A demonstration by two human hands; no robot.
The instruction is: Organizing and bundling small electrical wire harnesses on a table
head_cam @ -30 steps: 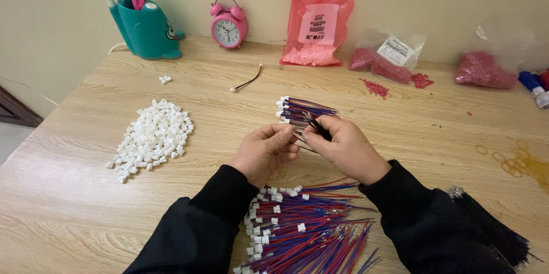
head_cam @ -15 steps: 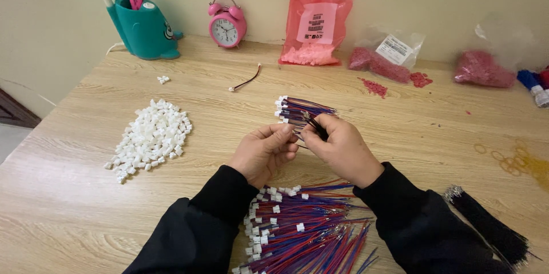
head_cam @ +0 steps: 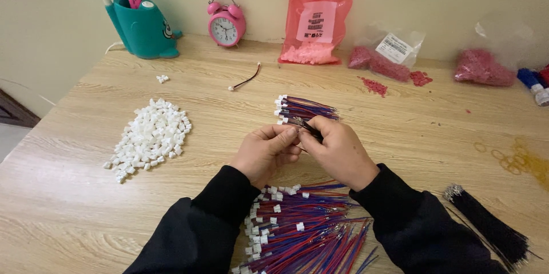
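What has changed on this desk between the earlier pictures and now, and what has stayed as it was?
Very little. The left hand and right hand stay pressed together over the same thin wire, with only slight finger shifts. The small wire bundle beyond them, the white connector pile, the red and blue wires near the sleeves, the clock and the bags have not moved.

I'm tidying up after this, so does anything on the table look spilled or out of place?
Yes. Dark red pellets lie loose on the wooden table, outside the clear bag near the wall. One stray wire lies alone, apart from both bundles, and two or three white connectors sit away from the white pile.
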